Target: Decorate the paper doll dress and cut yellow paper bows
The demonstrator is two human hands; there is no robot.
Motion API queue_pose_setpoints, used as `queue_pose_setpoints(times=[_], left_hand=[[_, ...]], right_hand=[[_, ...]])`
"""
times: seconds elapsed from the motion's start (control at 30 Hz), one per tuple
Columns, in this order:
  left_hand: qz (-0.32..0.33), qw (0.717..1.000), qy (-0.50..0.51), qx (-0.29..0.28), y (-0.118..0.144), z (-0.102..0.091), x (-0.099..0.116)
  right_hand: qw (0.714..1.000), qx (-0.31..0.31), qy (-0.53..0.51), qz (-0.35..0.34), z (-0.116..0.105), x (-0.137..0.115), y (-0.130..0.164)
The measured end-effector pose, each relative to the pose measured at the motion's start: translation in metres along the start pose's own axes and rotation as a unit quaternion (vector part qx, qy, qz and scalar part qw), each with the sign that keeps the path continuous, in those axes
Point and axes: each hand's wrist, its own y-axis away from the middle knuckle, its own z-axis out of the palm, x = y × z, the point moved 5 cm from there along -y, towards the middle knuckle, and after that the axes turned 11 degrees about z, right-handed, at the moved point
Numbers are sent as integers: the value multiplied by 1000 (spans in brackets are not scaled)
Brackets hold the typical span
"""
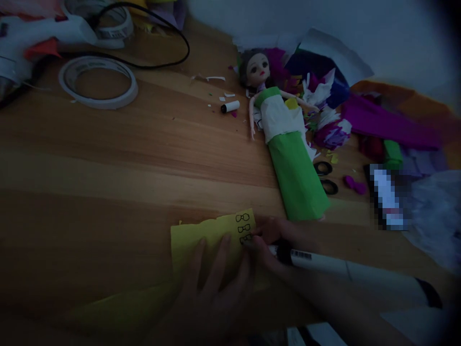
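Observation:
A yellow sheet of paper (190, 240) lies on the wooden table, with small bow shapes drawn in black along its right edge. My left hand (218, 283) rests on the sheet with its fingers spread, pressing it flat. In my right hand (275, 240) is a white marker (331, 264) with black bands, its tip on the lowest bow. The marker's cap (230, 106), white and black, lies farther up the table. Beyond my right hand a doll (281, 115) lies on its back, wrapped in white and green paper. The lower part of the yellow sheet is dim under my left hand.
A roll of tape (134, 91) and a hot glue gun (46, 33) with a black cord (187, 43) sit at the upper left. Scissors handles (329, 186) show beside the doll. Coloured paper (392, 122), scraps and a phone-like blurred object (389, 197) crowd the right side.

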Motion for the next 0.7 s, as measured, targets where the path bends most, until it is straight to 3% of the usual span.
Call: queue_pose_setpoints(times=[0.17,0.33,0.53,0.7], left_hand=[[9,1000,6,0,1,1,0],[-4,1000,7,19,0,0,-1],[26,1000,4,-15,-1,-3,-3],[6,1000,1,-1,0,0,-1]], right_hand=[[1000,8,17,-23,-1,-2,-1],[1000,4,22,-8,-2,1,1],[1000,13,26,8,-2,4,2],[999,33,42,8,-4,2,2]])
